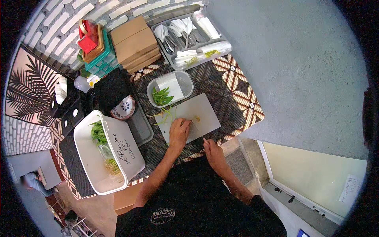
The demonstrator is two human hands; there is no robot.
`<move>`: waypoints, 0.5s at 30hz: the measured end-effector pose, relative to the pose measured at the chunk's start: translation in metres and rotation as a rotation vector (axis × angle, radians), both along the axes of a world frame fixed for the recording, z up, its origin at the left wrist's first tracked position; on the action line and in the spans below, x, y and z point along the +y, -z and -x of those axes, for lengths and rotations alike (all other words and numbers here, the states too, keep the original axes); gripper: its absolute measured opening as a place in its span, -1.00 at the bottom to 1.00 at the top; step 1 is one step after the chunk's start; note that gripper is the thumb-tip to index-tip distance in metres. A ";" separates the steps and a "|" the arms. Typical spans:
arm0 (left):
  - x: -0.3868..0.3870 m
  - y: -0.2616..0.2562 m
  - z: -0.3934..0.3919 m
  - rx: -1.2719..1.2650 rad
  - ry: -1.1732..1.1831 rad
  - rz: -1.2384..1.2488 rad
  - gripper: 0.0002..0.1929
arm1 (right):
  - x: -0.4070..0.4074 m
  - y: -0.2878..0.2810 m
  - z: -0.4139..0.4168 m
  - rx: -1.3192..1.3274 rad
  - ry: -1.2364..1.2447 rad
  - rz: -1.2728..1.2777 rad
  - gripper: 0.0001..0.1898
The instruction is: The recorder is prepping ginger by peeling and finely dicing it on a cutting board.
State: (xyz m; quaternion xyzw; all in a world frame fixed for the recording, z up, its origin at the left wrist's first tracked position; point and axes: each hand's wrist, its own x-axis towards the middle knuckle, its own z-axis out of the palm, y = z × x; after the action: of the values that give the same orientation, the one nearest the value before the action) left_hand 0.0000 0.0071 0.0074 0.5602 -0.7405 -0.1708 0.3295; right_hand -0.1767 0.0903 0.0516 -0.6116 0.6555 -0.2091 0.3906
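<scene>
A pale cutting board (207, 118) lies on a patterned tablecloth. My right hand (212, 149) grips the handle of a kitchen knife (194, 130), whose blade points over the board. Beside the blade, the fingers of my left hand (181, 130) press down on the board; what they may hold is hidden. A few chopped bits (197, 118) lie past the blade. Thin green stems (166, 116) with roots lie on the board's left edge. Just beyond it, a clear plastic container (187, 80) holds cut green leaves (161, 96).
At left stands a white plastic bin (130, 148) with bagged leafy greens (100, 133). A grey tray (147, 126) and patterned bowl (123, 108) are beside it. Behind are cardboard boxes (134, 40) and a cutlery organizer (191, 44). Another person (37, 182) is far off at lower left.
</scene>
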 end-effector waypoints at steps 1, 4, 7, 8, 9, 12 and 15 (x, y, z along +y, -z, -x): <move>0.000 0.001 -0.001 -0.006 -0.002 -0.003 -0.77 | -0.001 0.000 -0.001 0.005 0.003 -0.011 -0.72; 0.000 0.002 0.000 -0.016 -0.004 -0.011 -0.76 | 0.000 0.001 0.000 0.021 -0.002 -0.006 -0.73; 0.000 0.002 0.000 -0.018 -0.005 -0.007 -0.77 | 0.001 0.003 0.000 0.033 -0.009 0.001 -0.73; 0.000 0.002 0.000 -0.017 -0.004 0.002 -0.79 | 0.002 0.004 0.000 0.036 -0.007 -0.009 -0.73; -0.001 0.004 0.000 -0.017 -0.005 0.002 -0.79 | 0.002 0.005 0.000 0.036 -0.008 -0.009 -0.73; -0.002 0.005 0.000 0.022 -0.013 0.025 -0.83 | 0.002 0.007 -0.002 0.058 -0.004 -0.019 -0.75; -0.002 0.003 0.001 0.030 -0.014 0.032 -0.87 | 0.002 0.010 -0.005 0.139 -0.028 -0.125 -0.76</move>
State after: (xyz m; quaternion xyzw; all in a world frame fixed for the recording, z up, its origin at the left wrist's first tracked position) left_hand -0.0010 0.0053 0.0041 0.5574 -0.7343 -0.1651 0.3506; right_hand -0.1722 0.0927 0.0416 -0.6081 0.6841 -0.1195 0.3845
